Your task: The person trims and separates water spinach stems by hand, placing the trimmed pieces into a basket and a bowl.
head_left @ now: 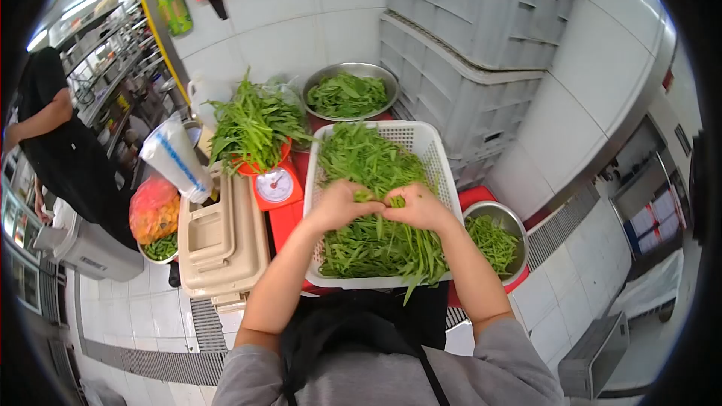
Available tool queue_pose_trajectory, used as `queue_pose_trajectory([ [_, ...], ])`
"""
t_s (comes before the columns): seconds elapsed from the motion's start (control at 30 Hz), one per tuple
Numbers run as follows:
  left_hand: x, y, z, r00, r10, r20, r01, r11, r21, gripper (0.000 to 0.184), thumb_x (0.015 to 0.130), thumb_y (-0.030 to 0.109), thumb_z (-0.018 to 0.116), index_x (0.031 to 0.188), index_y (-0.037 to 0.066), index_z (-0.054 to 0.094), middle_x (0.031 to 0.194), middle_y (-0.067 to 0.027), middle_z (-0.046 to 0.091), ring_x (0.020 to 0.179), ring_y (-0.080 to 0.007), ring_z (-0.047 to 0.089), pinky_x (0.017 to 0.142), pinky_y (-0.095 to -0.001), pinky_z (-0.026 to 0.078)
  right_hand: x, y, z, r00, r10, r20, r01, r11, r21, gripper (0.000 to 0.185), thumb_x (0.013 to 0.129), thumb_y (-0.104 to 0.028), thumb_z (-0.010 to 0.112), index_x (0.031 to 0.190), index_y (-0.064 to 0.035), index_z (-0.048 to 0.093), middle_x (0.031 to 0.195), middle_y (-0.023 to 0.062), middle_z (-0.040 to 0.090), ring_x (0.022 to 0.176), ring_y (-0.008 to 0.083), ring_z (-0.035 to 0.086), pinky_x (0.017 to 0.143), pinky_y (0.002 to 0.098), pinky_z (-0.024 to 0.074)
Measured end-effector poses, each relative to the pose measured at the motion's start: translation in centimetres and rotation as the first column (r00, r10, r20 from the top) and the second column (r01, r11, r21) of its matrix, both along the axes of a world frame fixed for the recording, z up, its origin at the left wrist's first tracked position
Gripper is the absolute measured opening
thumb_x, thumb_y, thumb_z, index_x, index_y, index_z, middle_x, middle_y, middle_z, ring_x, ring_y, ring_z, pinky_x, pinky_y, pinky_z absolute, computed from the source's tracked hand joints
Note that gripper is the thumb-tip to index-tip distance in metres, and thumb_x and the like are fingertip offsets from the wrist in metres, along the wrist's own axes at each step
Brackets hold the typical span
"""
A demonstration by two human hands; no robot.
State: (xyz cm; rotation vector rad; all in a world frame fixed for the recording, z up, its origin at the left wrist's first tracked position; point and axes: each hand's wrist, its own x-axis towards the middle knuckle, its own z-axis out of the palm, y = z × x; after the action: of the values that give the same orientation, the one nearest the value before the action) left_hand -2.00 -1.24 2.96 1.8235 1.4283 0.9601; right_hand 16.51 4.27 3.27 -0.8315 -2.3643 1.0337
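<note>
A white perforated basket (444, 152) full of long-leaved greens that look like water spinach (361, 154) stands right in front of me. Over its middle, my left hand (338, 207) and my right hand (418, 207) meet at the fingertips. Both are closed on green stems pinched between thumbs and fingers. Some long stems trail from under my right hand over the basket's near rim. To the right, a metal bowl (520, 237) holds cut green stems. Behind the basket, another metal bowl (310, 84) holds leafy greens.
Left of the basket, a red scale (275, 186) bears a heap of greens (252, 124). Beside it are a beige lidded bin (226, 252), a plastic roll (177, 158) and a red bag (154, 210). Grey crates (459, 83) are stacked behind right. A person in black (68, 150) stands far left.
</note>
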Motion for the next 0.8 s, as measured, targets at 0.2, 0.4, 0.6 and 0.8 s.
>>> queue_pose_trajectory([
  [0.2,-0.7,-0.8,-1.8,0.99,-0.119,-0.072,0.117,0.993,-0.03,0.023,0.071,0.023,0.068,0.079,0.001,0.065,0.061,-0.0128,0.059,0.057,-0.0159,0.055,0.057,-0.0301,0.043,0.8,-0.3,-0.1,0.976,0.123,0.179,-0.118,0.992,-0.039,0.024,0.068,-0.028,0.069,0.074,-0.006,0.064,0.048,0.0049,0.048,0.044,0.0112,0.04,0.047,0.0259,0.0347],
  [0.4,-2.3,-1.4,-2.9,0.992,-0.113,0.06,0.121,0.98,-0.159,0.019,0.072,0.019,0.067,0.081,0.002,0.066,0.071,-0.0095,0.063,0.066,-0.0141,0.058,0.063,-0.0282,0.045,2.7,-0.3,0.1,0.982,0.114,0.151,-0.116,0.993,0.008,0.023,0.068,-0.027,0.068,0.074,-0.0057,0.065,0.056,0.0087,0.055,0.052,0.0174,0.051,0.055,0.028,0.041],
  [0.6,-1.5,1.7,-2.0,0.976,0.118,0.183,-0.079,0.975,-0.206,0.016,0.077,0.017,0.06,0.08,0.002,0.065,0.073,-0.004,0.063,0.067,-0.0106,0.055,0.065,-0.025,0.044,13.2,-0.6,5.0,0.592,-0.517,-0.618,0.418,0.853,-0.313,0.01,0.072,-0.01,0.067,0.075,-0.0022,0.062,0.066,0.0019,0.058,0.058,0.008,0.053,0.054,0.0196,0.0407],
  [0.8,12.9,8.9,1.5,0.955,-0.277,0.108,0.28,0.96,-0.011,0.018,0.079,0.019,0.057,0.084,0.002,0.061,0.073,-0.0036,0.058,0.067,-0.0101,0.053,0.062,-0.0242,0.043,28.0,-3.2,5.7,0.221,-0.627,-0.747,0.731,0.613,-0.299,0.014,0.076,-0.012,0.066,0.081,-0.0008,0.06,0.063,0.0004,0.053,0.055,0.0066,0.046,0.052,0.0189,0.0349],
])
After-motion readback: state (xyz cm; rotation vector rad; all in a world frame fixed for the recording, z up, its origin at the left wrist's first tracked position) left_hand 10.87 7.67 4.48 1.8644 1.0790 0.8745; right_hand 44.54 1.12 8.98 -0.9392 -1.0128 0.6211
